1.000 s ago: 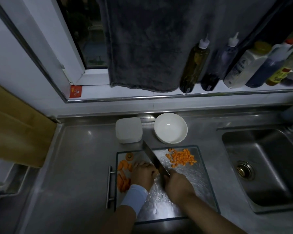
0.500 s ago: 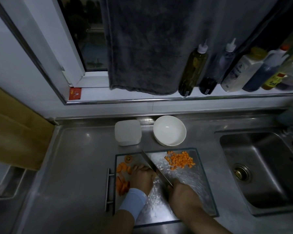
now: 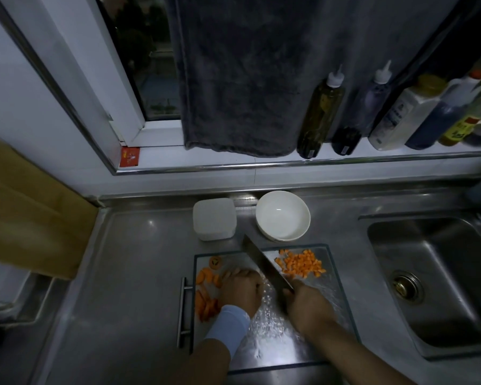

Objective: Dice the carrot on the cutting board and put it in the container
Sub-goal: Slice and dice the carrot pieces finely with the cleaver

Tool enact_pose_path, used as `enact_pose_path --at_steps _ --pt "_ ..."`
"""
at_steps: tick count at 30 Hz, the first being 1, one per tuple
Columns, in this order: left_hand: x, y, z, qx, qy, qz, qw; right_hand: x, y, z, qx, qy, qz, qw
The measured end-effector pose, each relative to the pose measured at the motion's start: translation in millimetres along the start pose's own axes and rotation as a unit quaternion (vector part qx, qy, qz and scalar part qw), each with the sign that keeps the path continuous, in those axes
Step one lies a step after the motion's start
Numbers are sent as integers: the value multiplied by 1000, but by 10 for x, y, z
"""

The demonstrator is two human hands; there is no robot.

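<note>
A glass cutting board [image 3: 328, 295] lies on the steel counter. Diced carrot [image 3: 300, 263] is heaped at its far right. Uncut carrot strips [image 3: 206, 301] and a carrot end [image 3: 214, 262] lie along its left side. My right hand [image 3: 307, 307] grips the handle of a cleaver [image 3: 264, 266], whose blade slants across the board's middle. My left hand [image 3: 240, 287], with a pale wristband, is curled over carrot pieces just left of the blade; what lies beneath the fingers is hidden. A white bowl [image 3: 282, 215] and a square white container [image 3: 214, 218] stand behind the board.
A steel sink [image 3: 433, 279] opens to the right. Several bottles [image 3: 320, 112] line the window ledge under a hanging grey towel [image 3: 247, 79]. A brown cardboard piece [image 3: 25, 212] leans at the left. A metal handle [image 3: 182, 312] sticks out at the board's left edge.
The cleaver's blade has shifted between the views, chopping beside my left hand. The head view has drifted slightly. The diced heap and strips stay put.
</note>
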State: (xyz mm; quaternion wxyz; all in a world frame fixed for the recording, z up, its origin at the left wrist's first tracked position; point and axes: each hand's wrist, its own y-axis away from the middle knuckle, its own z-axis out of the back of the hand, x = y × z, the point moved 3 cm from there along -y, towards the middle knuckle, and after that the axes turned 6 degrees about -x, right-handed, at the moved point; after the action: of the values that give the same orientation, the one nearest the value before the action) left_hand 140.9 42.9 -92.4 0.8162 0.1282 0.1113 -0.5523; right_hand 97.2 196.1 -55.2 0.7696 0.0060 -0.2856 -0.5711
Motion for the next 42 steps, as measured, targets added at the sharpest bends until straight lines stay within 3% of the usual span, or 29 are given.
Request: enact_pose_path --at_steps 3,8,13,20,25,28,31,42 --pt "-119 -83 36 1 26 36 999 -104 -14 104 -27 -16 -14 999" --pt "-285 -156 151 -1 67 -5 998 -136 -64 197 -38 -7 -6 999" --pt "371 -36 384 -104 41 144 983 46 -39 133 -26 -18 24 999" --pt "504 -10 408 -20 -78 109 991 96 76 -25 -14 -7 38 999" --pt "461 -62 343 12 -16 145 989 -43 37 26 -23 2 6 1000" --pt "311 -104 290 -9 3 120 993 -115 9 82 -41 2 -11 999" --pt "53 -125 206 -21 24 42 999 -144 0 99 -35 -1 -27 999" --pt "-48 -149 52 -22 55 48 997 -51 186 -2 -21 -24 -2 999"
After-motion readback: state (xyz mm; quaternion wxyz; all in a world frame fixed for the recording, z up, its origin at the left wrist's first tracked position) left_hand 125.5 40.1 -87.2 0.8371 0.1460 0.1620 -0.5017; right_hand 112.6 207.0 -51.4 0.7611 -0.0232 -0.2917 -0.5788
